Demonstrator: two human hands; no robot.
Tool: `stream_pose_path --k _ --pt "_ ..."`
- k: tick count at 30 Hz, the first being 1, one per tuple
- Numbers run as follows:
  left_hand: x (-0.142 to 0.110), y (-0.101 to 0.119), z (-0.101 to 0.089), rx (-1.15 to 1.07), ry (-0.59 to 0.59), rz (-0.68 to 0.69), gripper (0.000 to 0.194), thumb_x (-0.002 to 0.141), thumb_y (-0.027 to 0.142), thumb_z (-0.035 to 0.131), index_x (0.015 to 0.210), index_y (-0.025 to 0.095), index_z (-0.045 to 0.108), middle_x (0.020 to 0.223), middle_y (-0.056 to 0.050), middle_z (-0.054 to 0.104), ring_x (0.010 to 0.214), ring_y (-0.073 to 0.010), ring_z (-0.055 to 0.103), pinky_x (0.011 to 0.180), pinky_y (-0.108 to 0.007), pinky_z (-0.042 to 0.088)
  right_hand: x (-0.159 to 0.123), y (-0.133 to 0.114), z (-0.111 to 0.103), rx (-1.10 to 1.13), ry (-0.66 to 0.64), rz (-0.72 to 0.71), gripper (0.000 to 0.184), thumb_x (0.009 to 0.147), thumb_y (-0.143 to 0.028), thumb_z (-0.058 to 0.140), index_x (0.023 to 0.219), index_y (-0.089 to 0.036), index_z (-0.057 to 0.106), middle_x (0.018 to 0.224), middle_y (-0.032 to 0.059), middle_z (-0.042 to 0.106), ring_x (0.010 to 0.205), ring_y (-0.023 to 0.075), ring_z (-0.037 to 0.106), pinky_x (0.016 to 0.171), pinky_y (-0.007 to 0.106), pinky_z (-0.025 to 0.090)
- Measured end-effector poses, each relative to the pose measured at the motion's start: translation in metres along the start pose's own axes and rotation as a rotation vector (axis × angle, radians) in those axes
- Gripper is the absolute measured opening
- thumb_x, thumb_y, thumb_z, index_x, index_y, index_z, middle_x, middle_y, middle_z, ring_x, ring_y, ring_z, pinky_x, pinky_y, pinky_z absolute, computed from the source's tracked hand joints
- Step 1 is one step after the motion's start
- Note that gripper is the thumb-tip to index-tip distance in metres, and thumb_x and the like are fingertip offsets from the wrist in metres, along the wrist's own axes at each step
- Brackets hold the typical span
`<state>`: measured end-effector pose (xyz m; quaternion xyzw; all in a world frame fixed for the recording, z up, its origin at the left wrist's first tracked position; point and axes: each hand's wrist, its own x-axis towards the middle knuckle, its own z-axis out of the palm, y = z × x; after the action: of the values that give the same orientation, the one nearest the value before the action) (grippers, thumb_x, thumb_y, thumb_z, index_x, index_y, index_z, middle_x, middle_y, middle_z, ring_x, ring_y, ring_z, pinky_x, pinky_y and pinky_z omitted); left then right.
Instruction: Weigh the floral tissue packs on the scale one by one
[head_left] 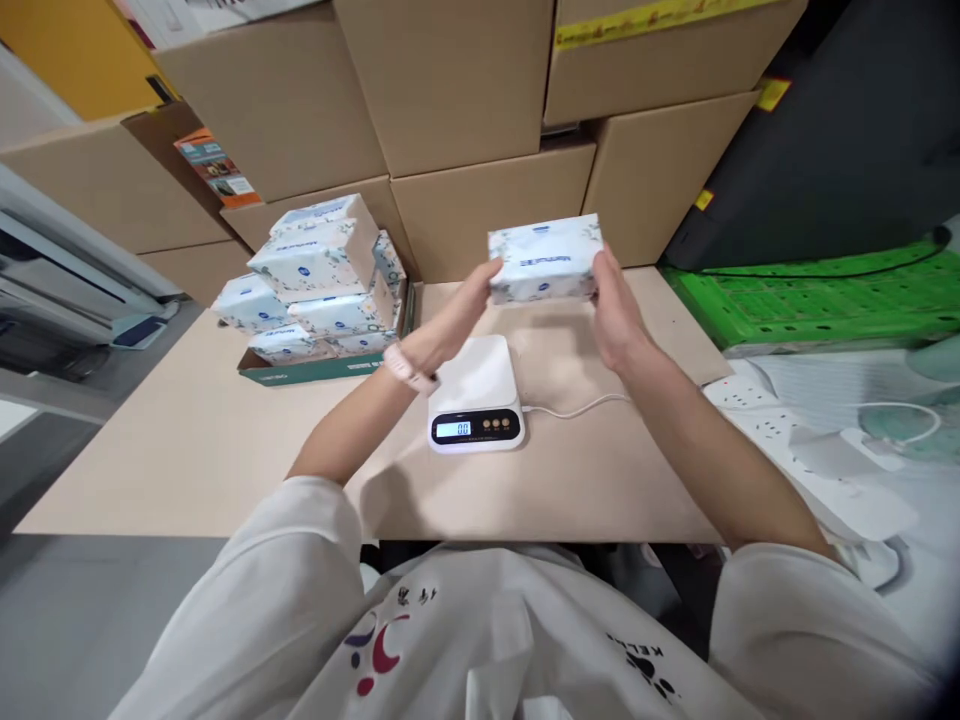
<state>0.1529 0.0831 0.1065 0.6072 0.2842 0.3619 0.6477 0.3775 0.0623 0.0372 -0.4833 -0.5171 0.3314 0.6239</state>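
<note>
Between my two hands a pack of tissues (546, 262), white with a floral print and blue lettering, is held up above the table. My left hand (466, 312) grips its left end and my right hand (616, 312) its right end; most fingers are hidden behind the pack. Below my left forearm lies a white digital scale (480, 375), its plate bare and its display reading 0.0. Several like tissue packs (315, 258) are piled in a shallow green box (311, 372) to the left.
Stacked cardboard boxes (457, 90) wall off the back of the table (187, 450). A white cable (574, 412) runs right from the scale. Beyond the table's right edge are a green plastic pallet (817, 300) and a white power strip (772, 420).
</note>
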Motion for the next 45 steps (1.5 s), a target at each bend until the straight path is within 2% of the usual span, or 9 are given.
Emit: stream_pose_path --k 4,8,12,16,18,24,30,39,45 --pt "-0.104 0.013 -0.026 -0.055 0.123 -0.061 0.044 0.101 0.042 0.063 0.138 0.021 0.075 0.163 0.001 0.065 0.171 -0.0283 0.035 0.146 -0.044 0.019 -0.06 -0.02 0.051 0.105 -0.139 0.191 0.086 0.092 -0.085 0.06 0.167 -0.045 0.042 0.184 -0.0093 0.034 0.175 0.0263 0.025 0.147 0.056 0.015" --pt "-0.151 -0.015 -0.037 -0.064 0.21 -0.124 0.049 0.097 0.047 0.068 0.139 0.023 0.075 0.167 0.0 0.061 0.171 -0.0296 0.036 0.146 -0.045 0.019 -0.105 -0.013 0.08 0.074 -0.197 0.346 0.095 0.09 -0.086 0.062 0.172 -0.047 0.034 0.184 -0.0065 0.034 0.176 0.0311 0.024 0.146 0.064 0.01" --pt "-0.151 -0.041 -0.052 0.055 0.162 -0.078 0.063 0.101 0.054 0.063 0.158 0.029 0.061 0.179 0.005 0.043 0.175 -0.0269 0.026 0.144 -0.042 0.02 -0.117 0.008 0.084 -0.016 -0.179 0.296 0.097 0.09 -0.089 0.058 0.172 -0.041 0.037 0.183 -0.001 0.038 0.174 0.0332 0.029 0.146 0.063 0.013" --pt "-0.143 -0.055 -0.074 0.135 0.359 -0.044 0.082 0.107 0.058 0.047 0.179 0.024 0.025 0.189 0.005 0.011 0.178 -0.0188 0.006 0.145 -0.034 0.011 -0.118 0.018 0.07 -0.198 0.01 0.057 0.096 0.093 -0.094 0.043 0.168 -0.033 0.046 0.177 0.0083 0.047 0.169 0.0331 0.037 0.143 0.062 0.022" --pt "-0.143 -0.061 -0.083 0.088 0.369 -0.046 0.083 0.109 0.057 0.035 0.181 0.02 0.014 0.19 0.004 0.007 0.178 -0.0162 0.006 0.144 -0.032 0.015 -0.118 0.019 0.059 -0.262 0.083 -0.06 0.091 0.098 -0.09 0.036 0.168 -0.033 0.045 0.172 0.0098 0.053 0.166 0.0314 0.042 0.141 0.062 0.028" --pt "-0.15 -0.078 -0.092 -0.043 0.263 -0.1 0.087 0.104 0.072 0.03 0.178 0.026 0.025 0.189 0.002 0.017 0.178 -0.0193 0.01 0.144 -0.037 0.016 -0.123 0.017 0.048 -0.234 0.129 -0.063 0.081 0.103 -0.082 0.031 0.167 -0.033 0.043 0.166 0.0107 0.057 0.164 0.0316 0.046 0.14 0.063 0.029" --pt "-0.149 -0.086 -0.094 -0.11 0.335 -0.104 0.089 0.099 0.074 0.044 0.173 0.025 0.037 0.189 -0.002 0.018 0.177 -0.0198 0.013 0.142 -0.037 0.02 -0.139 0.005 0.062 -0.131 0.067 0.086 0.078 0.1 -0.086 0.031 0.162 -0.04 0.048 0.162 0.0053 0.06 0.164 0.0304 0.046 0.141 0.061 0.027" --pt "-0.151 -0.083 -0.097 -0.11 0.342 -0.127 0.08 0.097 0.073 0.049 0.164 0.03 0.053 0.186 0.001 0.03 0.177 -0.0232 0.018 0.142 -0.04 0.021 -0.142 0.0 0.061 -0.158 0.128 0.02 0.075 0.105 -0.077 0.025 0.166 -0.037 0.042 0.164 0.0088 0.058 0.157 0.0345 0.053 0.139 0.063 0.03" --pt "-0.151 -0.082 -0.098 -0.154 0.355 -0.135 0.088 0.095 0.072 0.053 0.168 0.023 0.048 0.183 -0.004 0.035 0.176 -0.0249 0.02 0.143 -0.039 0.021 -0.141 0.007 0.059 -0.136 0.192 -0.055 0.069 0.106 -0.075 0.026 0.165 -0.043 0.043 0.168 0.0044 0.052 0.157 0.035 0.054 0.137 0.066 0.032"
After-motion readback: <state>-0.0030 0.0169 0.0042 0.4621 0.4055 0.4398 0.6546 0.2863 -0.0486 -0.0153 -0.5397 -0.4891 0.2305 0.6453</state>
